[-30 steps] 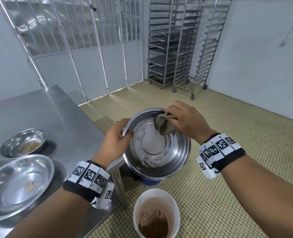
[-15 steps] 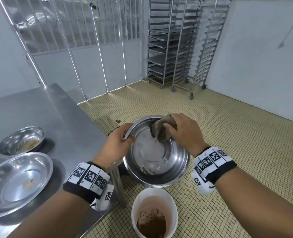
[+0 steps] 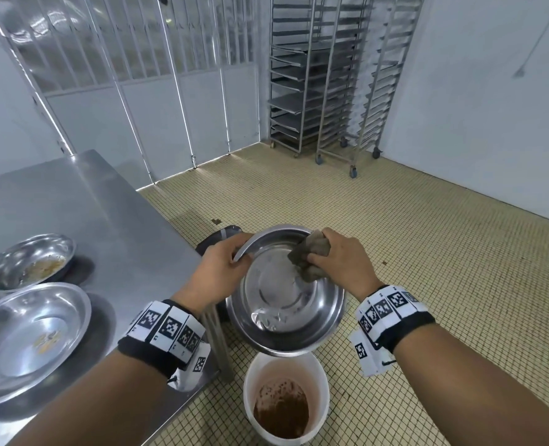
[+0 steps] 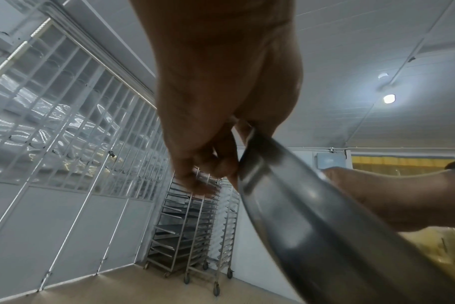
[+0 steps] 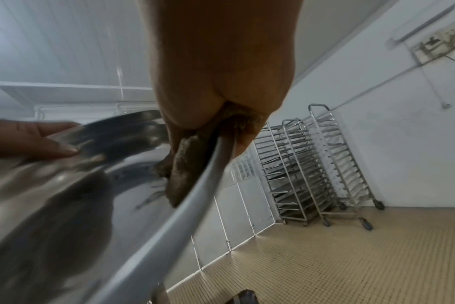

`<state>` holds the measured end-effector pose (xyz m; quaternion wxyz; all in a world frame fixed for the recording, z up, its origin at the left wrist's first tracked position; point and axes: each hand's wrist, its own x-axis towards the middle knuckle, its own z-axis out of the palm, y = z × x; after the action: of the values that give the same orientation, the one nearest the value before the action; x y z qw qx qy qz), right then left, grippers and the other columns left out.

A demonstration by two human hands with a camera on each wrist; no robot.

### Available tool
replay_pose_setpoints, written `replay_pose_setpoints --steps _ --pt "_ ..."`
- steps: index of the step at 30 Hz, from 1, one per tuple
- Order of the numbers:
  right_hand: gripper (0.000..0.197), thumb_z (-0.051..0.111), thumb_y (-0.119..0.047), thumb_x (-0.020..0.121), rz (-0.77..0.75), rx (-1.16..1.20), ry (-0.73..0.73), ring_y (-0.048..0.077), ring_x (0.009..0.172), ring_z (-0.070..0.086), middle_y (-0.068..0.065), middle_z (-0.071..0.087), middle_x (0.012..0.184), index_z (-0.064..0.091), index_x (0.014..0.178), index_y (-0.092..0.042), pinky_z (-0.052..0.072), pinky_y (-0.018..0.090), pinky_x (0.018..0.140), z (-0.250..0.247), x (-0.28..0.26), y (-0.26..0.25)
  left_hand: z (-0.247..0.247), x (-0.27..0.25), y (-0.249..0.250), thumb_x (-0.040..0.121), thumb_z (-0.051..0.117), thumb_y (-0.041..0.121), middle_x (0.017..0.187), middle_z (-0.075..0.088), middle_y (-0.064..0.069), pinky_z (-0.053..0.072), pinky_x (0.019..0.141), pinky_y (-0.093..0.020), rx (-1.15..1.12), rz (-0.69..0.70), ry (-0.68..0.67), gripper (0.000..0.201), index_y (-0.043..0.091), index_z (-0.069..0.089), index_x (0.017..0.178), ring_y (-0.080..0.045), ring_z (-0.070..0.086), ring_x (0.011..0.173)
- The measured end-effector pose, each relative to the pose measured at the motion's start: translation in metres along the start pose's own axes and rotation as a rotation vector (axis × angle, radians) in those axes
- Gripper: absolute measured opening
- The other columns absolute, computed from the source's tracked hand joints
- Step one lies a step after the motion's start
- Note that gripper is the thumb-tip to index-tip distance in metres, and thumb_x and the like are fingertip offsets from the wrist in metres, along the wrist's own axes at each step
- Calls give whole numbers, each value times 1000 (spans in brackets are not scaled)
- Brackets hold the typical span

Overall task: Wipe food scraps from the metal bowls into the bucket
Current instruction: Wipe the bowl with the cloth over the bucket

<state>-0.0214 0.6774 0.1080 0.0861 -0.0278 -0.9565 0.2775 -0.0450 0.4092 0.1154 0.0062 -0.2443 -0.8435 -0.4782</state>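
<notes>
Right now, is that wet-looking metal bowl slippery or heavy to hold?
Probably light: the left hand holds the tilted metal bowl by its rim alone. Likely slippery, given its glossy, smeared inside. It looks rigid under the cloth.

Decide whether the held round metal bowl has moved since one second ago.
Yes. The round metal bowl has shifted toward the white plastic bucket; their rims now overlap in view.

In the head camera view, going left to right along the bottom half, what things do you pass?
Large shallow metal bowl on the steel table → left hand gripping the tilted metal bowl → right hand holding the grey-brown cloth.
</notes>
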Motion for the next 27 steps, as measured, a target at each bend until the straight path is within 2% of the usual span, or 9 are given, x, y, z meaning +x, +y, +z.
replay_pose_setpoints --steps 2,7,9,12,15,17,19,22,27 --pt "26 77 -38 87 13 65 28 6 78 65 -13 69 86 64 105 -25 52 21 68 -1 1 -2 2 4 -1 103 58 24 101 74 16 55 82 -29 -11 -51 23 24 36 69 120 -4 70 94" --pt "20 78 -29 87 -18 74 82 3 71 62 -18 62 78 59 95 -27 39 10 57 -8 7 -17 17 7 2 99 58 37 96 73 15 55 78 -24 -12 -26 42 18 40 68 114 -2 69 89" --pt "24 79 -32 87 19 130 138 0 72 59 -18 61 81 57 97 -26 39 9 59 -9 6 -15 16 7 2 100 60 29 94 72 13 54 76 -22 -61 -28 142 15 38 69 108 -5 69 87" --pt "25 80 -30 88 112 255 137 -8 76 57 -20 62 87 60 104 -25 41 0 58 -7 -1 -7 11 8 -2 100 56 19 94 71 12 57 77 -34 -114 -35 217 21 33 69 109 -12 69 88" --pt "19 78 -20 88 87 250 80 -3 76 65 -16 67 87 66 101 -25 54 10 68 -10 -1 -11 13 11 0 101 58 24 87 69 15 51 69 -23 5 -17 125 16 37 68 103 -3 66 80" --pt "18 77 -18 87 22 159 39 1 74 67 -16 67 84 65 100 -24 53 12 64 -15 5 -19 16 12 2 101 58 25 88 71 13 49 68 -21 50 -16 61 16 33 69 108 -2 66 80" --pt "19 77 -22 88 -13 111 64 -2 74 63 -17 66 84 64 100 -26 43 7 59 -18 8 -23 14 12 5 100 59 26 87 71 14 50 67 -22 45 -20 95 15 34 70 106 -3 67 79" --pt "26 78 -31 88 70 221 157 -2 81 62 -15 68 92 63 108 -25 41 10 65 -12 6 -11 8 11 10 102 61 21 88 71 18 51 64 -13 -94 -26 240 16 35 69 102 -3 67 78" --pt "20 78 -28 88 78 228 143 -2 81 62 -15 67 90 67 105 -26 49 15 69 -12 6 -13 9 13 7 101 61 21 94 72 17 57 71 -22 -67 -4 173 17 30 72 110 -5 70 85"
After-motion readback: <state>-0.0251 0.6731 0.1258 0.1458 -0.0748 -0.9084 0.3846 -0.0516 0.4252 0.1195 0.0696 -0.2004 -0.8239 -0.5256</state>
